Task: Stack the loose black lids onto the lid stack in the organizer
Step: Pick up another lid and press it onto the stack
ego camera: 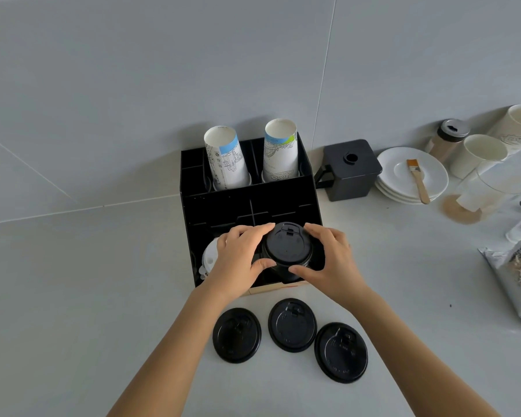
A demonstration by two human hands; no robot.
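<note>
**Both hands on lid stack**

Left hand (pixel 238 254) and right hand (pixel 328 257) each curl partly closed, fingers and thumbs gripping the lid stack (pixel 286 251) in the organizer (pixel 247 206). Three loose black lids (pixel 292 325) lie on the counter (pixel 103 296) in front.

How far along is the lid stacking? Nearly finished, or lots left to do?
Partly done. A stack of black lids already stands in the organizer. Right now the left hand and right hand grip that stack from both sides, apparently seating the top lid. Left to do: three loose lids lie on the counter in front.
</note>
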